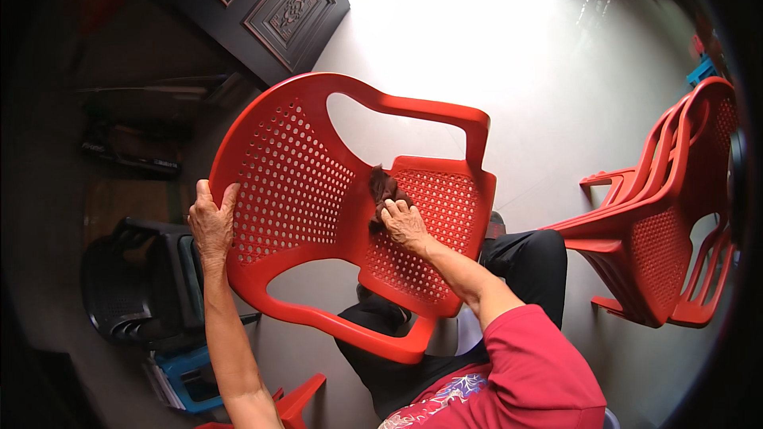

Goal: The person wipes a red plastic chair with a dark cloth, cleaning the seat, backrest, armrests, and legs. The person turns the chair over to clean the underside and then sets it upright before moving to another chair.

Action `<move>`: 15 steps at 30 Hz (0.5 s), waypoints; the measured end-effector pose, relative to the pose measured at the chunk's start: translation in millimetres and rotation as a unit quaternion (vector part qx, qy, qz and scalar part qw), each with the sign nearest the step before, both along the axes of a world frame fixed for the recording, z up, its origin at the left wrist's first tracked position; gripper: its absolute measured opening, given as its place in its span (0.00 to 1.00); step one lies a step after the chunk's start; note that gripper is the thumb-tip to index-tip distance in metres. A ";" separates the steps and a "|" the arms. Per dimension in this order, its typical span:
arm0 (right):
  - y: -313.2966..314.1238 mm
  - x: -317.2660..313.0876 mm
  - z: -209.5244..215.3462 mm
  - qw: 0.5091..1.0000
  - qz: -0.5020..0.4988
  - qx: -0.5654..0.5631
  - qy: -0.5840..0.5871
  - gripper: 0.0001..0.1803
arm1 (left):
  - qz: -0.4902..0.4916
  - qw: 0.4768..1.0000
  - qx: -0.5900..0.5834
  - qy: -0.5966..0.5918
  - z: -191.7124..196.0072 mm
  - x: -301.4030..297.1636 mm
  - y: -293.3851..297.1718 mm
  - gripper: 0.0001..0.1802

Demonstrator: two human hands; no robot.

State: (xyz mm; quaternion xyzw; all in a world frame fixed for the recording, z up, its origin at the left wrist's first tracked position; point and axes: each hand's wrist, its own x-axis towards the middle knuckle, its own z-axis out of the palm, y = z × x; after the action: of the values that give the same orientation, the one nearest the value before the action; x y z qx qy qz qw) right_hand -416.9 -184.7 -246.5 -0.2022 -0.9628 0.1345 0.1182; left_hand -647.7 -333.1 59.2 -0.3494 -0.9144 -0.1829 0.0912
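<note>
A red plastic armchair [350, 191] with a perforated back and seat lies tilted in front of me, its backrest toward the left. My left hand [211, 221] grips the top edge of that backrest, thumb on the inner face and fingers around the rim. My right hand [404, 222] is closed on a dark brown cloth [385, 189], pressed against the seat near where it meets the backrest. Part of the cloth is hidden under my fingers. The chair's near armrest passes over my dark trouser legs.
Several stacked red chairs [660, 222] stand at the right. A dark carved door [294, 12] is at the upper left. On the left are a black chair [127, 286] and a blue object [187, 377]. Another red plastic piece [302, 401] shows at the lower edge.
</note>
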 end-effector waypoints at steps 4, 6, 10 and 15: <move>2.4 84.3 32.4 0.992 0.123 -0.009 -0.028 0.09 | 0.005 1.000 0.006 0.003 5.6 3.8 -4.0 0.22; 11.8 112.3 38.3 0.990 0.118 0.019 -0.072 0.11 | 0.000 1.000 0.009 -0.001 0.7 -0.3 -1.9 0.21; 56.1 98.2 54.0 0.991 -0.064 0.004 -0.115 0.17 | 0.006 1.000 0.004 0.006 2.8 3.2 -5.5 0.21; 111.4 45.1 12.8 0.955 -0.251 0.142 0.066 0.19 | 0.002 0.999 -0.015 0.033 -1.4 2.4 1.1 0.20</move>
State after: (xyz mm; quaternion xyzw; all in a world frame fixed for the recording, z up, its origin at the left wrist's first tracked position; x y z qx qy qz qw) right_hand -371.8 -73.3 -233.7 -0.4094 -0.8803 -0.0242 0.2385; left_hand -645.3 -332.0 57.8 -0.3551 -0.9141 -0.1575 0.1164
